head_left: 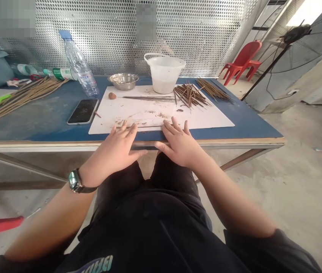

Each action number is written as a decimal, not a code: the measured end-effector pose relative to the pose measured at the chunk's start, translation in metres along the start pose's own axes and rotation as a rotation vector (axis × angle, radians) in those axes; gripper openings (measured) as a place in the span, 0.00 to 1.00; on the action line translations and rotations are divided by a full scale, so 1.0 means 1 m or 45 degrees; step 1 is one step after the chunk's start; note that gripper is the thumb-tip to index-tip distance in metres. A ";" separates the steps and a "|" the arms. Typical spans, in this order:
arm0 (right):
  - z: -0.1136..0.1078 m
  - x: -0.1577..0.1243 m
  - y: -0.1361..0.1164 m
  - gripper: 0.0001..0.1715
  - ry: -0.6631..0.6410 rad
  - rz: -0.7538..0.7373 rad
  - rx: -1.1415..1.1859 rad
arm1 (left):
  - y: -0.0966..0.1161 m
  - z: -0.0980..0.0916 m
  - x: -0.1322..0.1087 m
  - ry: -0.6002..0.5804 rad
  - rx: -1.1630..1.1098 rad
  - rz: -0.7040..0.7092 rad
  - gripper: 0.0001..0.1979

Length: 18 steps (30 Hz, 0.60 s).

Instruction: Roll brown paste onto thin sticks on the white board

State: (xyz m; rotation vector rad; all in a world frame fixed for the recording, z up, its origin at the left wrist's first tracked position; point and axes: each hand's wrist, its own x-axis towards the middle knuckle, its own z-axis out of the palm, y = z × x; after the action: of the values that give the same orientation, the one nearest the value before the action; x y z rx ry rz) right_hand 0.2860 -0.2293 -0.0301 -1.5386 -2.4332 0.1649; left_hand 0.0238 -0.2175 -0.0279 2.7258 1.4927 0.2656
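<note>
My left hand (113,151) rests with its fingers spread on the front edge of a white board (212,118). Beside it, my right hand (181,147) lies the same way, fingers apart and palm down. Between them a thin brown stick (149,126) runs along the board's near edge, and the fingertips of both hands seem to touch it. Brown crumbs (161,115) are scattered just beyond. Farther back lie a round brown lump (112,96), a row of thin dark sticks (146,98) and a heap of thicker brown sticks (189,95).
Behind the board stand a metal bowl (124,82) and a white bucket (165,72). A phone (83,112), a tilted plastic bottle (81,68) and long sticks (27,94) lie or stand left on the blue table (49,129). Another stick bundle (213,90) is at right.
</note>
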 end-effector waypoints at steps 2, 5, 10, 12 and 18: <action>0.002 -0.007 -0.002 0.67 0.027 -0.026 0.011 | 0.003 0.001 -0.009 0.008 0.010 0.011 0.52; 0.005 -0.006 -0.003 0.68 0.033 -0.083 0.040 | 0.004 0.003 -0.011 0.014 0.021 0.015 0.52; 0.004 0.022 -0.002 0.66 0.002 -0.053 0.016 | -0.003 -0.001 0.014 -0.056 0.024 -0.056 0.53; 0.003 0.030 0.000 0.65 -0.014 -0.024 -0.001 | -0.007 -0.002 0.025 -0.070 0.015 -0.072 0.53; 0.002 0.008 0.001 0.66 0.011 -0.072 0.026 | -0.003 -0.001 0.009 -0.035 -0.008 -0.041 0.53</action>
State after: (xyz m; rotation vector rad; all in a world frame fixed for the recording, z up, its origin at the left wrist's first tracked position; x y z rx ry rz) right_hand 0.2833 -0.2215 -0.0310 -1.4566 -2.4574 0.1715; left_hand 0.0255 -0.2081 -0.0262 2.6863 1.5247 0.2306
